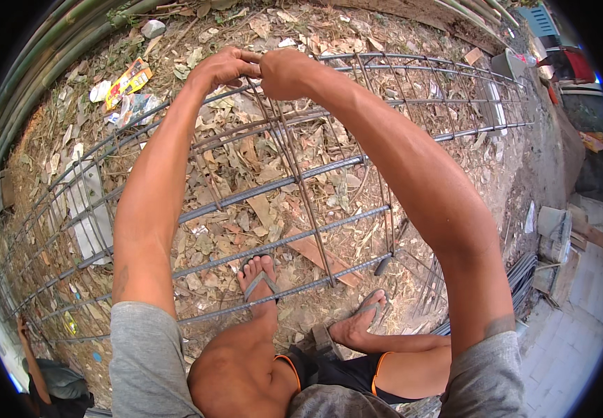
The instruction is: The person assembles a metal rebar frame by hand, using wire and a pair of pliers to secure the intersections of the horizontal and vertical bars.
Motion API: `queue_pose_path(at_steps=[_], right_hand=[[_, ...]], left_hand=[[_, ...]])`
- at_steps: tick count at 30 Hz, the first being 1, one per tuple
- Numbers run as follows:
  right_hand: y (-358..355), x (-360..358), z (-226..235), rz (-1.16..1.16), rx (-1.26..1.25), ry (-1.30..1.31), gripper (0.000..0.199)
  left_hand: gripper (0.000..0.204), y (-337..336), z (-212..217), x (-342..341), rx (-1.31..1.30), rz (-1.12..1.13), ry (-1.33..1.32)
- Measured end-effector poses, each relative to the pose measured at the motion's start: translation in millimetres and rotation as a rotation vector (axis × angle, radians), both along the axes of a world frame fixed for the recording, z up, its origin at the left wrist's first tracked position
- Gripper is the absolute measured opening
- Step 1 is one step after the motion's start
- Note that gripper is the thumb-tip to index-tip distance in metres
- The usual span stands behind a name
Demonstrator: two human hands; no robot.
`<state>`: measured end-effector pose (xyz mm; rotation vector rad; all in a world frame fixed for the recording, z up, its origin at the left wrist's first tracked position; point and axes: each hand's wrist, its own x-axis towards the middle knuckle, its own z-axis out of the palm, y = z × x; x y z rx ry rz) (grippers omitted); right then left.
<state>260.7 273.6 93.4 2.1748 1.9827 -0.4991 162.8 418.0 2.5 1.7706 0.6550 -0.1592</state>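
Note:
A long cage of ribbed steel rebars (336, 165) stretches across the ground in front of me, with thinner steel stirrups (307, 198) crossing the bars. Both my arms reach over it to the far bar. My left hand (223, 68) has its fingers closed at that bar, their tips meeting my other hand. My right hand (284, 74) is curled tight just beside it. The upper ends of two stirrups run up under my hands. Whatever the fingers pinch there is hidden.
My sandaled feet (259, 279) stand by the near bars, close to a wooden plank (326, 256). Green bamboo poles (50, 59) line the far left. Dry leaves and wrappers (128, 83) litter the ground. Another person's arm (33, 362) shows at lower left; concrete blocks (553, 233) sit at right.

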Motion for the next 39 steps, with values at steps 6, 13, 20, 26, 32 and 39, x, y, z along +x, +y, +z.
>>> queue_pose_path(at_steps=[6,13,20,26,32,39], right_hand=[[-53.3,45.1,35.5,-0.595,0.177,0.557,0.055],[-356.4,98.6,23.4,-1.372,0.681,0.851,0.047],[-560.0,-51.0,-193.8,-1.546,0.027,0.275,0.062],[-478.9,-48.9,-177.1,-1.752,-0.115,0.443,0.037],[-508.7,-13.1,-136.7,-1.971,0.21,1.182,0.019],[-426.6,25.6,50.8,-1.191,0.255,0.367,0.052]], left_hand=[[0.056,7.1,-15.1,0.2,-0.035,-0.006,-0.018],[0.057,11.5,-5.4,-9.2,0.016,0.007,0.053],[0.058,1.1,-14.4,0.6,-0.068,0.005,0.02],[0.053,9.5,3.7,-19.5,-0.031,0.045,0.052],[0.054,3.2,9.3,-14.4,-0.018,0.026,0.029],[0.052,-2.2,11.2,-6.0,-0.02,-0.025,0.001]])
